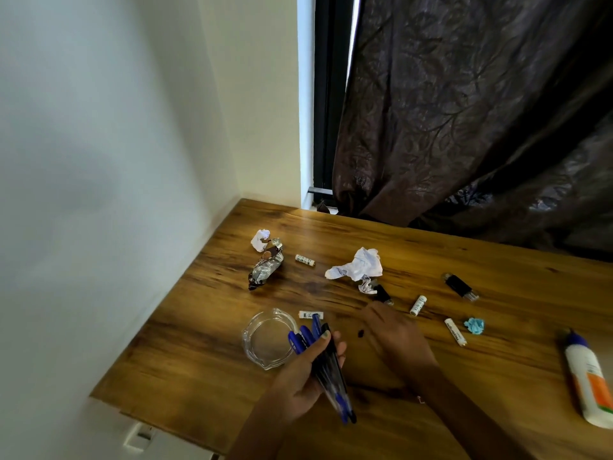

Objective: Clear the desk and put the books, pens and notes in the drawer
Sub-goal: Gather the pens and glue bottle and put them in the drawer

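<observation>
Several light, smooth pens (323,363) may slip, so left hand (300,380) grips their middle; right hand (393,330) lies open, empty.

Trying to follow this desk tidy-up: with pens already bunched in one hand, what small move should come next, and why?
Probably the right hand, lying open on the desk, should pick up the black item just beyond its fingertips, if that is a pen. The left hand already grips the pens, and no drawer shows.

Bundle of blue and black pens (323,366), caps pointing away. Gripped in left hand (303,383), raised above wooden surface (205,353).
</observation>
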Demonstrator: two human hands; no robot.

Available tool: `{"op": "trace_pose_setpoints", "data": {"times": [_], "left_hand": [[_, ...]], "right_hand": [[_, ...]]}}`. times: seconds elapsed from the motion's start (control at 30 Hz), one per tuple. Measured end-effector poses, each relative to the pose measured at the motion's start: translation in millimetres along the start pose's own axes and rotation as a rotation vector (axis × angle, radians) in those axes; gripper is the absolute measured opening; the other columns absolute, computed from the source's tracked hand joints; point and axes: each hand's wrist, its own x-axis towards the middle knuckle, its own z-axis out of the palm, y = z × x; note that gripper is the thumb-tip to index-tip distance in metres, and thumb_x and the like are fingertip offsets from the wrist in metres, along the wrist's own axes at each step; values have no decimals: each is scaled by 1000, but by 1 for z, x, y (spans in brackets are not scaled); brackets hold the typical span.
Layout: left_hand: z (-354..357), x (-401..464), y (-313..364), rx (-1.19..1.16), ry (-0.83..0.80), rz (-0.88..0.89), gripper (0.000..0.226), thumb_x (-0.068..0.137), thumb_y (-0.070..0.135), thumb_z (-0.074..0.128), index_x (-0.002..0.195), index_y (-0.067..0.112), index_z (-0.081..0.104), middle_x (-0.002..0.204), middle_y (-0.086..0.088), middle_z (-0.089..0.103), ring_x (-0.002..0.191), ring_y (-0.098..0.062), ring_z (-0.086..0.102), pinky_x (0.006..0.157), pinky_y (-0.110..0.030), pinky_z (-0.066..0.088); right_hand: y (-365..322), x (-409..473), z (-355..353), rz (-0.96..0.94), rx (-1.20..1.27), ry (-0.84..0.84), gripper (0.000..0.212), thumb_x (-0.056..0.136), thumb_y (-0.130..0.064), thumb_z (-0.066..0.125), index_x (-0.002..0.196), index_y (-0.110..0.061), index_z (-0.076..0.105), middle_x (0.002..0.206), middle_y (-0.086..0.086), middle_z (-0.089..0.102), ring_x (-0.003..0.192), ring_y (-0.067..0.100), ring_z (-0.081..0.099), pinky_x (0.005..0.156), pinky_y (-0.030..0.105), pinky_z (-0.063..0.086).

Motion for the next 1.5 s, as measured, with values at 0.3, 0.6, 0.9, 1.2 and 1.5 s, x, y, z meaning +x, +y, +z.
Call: {"op": "trace_pose_setpoints", "data": {"times": [0.3,0.6,0.9,1.2,1.5], "left_hand": [[16,8,-4,-50,-149,-154,31,82,21,59,101,-1,70,105,-17,70,86,-27,70,66,-38,60],[24,14,-27,122,-229,-356,28,76,-2,61,102,2,71,101,-11,72,83,-18,72,67,-31,60],[64,-18,-102,311,-301,-372,26,86,-6,56,107,5,66,99,-9,73,85,-16,72,77,-29,58],[82,-84,-242,347,-360,-341,20,86,-4,56,99,6,68,95,-6,74,84,-14,72,74,-24,58],[75,-166,-391,453,-350,-483,19,89,-2,55,101,5,68,87,-4,75,78,-9,72,62,-21,57]], "right_hand": [[-71,-49,-23,103,234,166,35,69,-18,68,99,-18,52,95,3,71,84,7,67,70,10,52],[-70,-100,-17,336,293,129,20,79,-9,49,89,-15,66,104,3,70,97,10,64,85,9,47],[-88,-183,-62,1026,603,464,23,90,-10,55,93,-32,63,94,-15,66,90,3,62,77,21,52],[-128,-314,-129,1243,987,579,17,94,-7,47,100,-8,63,92,8,71,86,19,68,72,27,55],[-157,-465,-179,1397,1021,673,15,93,-9,48,99,-9,62,97,10,68,90,21,65,79,31,52]]}}
